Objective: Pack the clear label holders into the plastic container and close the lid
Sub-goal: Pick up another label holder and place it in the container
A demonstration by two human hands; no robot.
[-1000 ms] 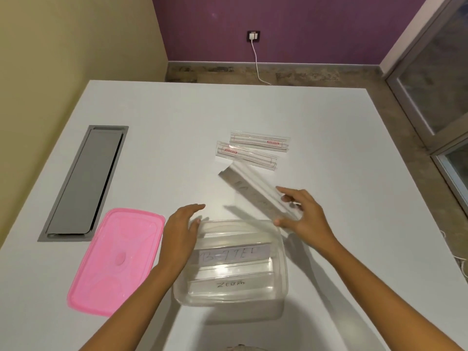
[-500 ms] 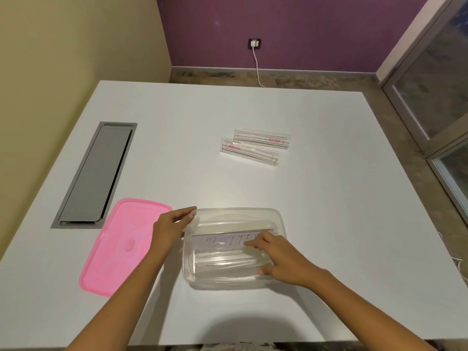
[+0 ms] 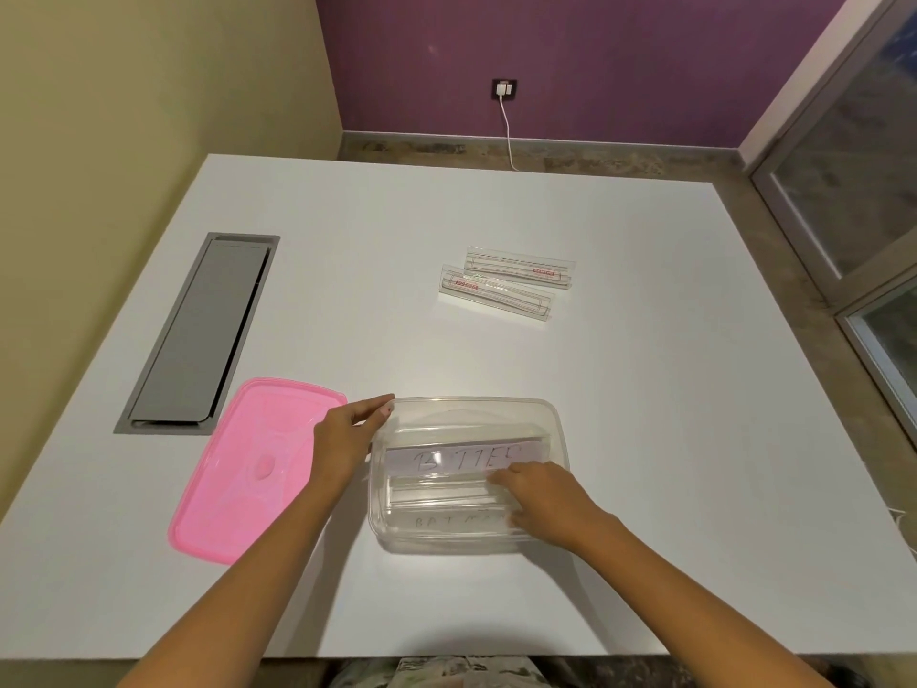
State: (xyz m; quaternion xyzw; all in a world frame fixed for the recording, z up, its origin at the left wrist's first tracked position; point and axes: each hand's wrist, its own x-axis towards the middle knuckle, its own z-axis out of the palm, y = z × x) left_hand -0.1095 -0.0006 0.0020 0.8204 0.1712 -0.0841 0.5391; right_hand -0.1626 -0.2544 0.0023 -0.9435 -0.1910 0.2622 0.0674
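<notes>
- Plastic container (image 3: pixel 559 439) sits open on the white table (image 3: pixel 645 439), near front edge. Several clear holders lie flat inside.
- Change vs a sec ago: the holder that the R hand carried over the table is now down in the container w/ the others. So one more packed.
- Right hand (image 3: pixel 538 499) is inside the container, fingers pressed flat on the newest holder (image 3: pixel 441 494); whether it's pinching or just pushing, can't tell.
- Left hand (image 3: pixel 342 439) clasps the container's left rim, thumb and fingers curled round the corner, steadying it.
- Two holders (image 3: pixel 496 293) remain on the table, well apart from the container, touching each other.
- Pink lid (image 3: pixel 248 469) lies off, just left of the container.
- Writing: insert inside reads approx "BITTER"; a lower one "BAT MA…", rest hidden. Small red tags on the far holders, unreadable.
</notes>
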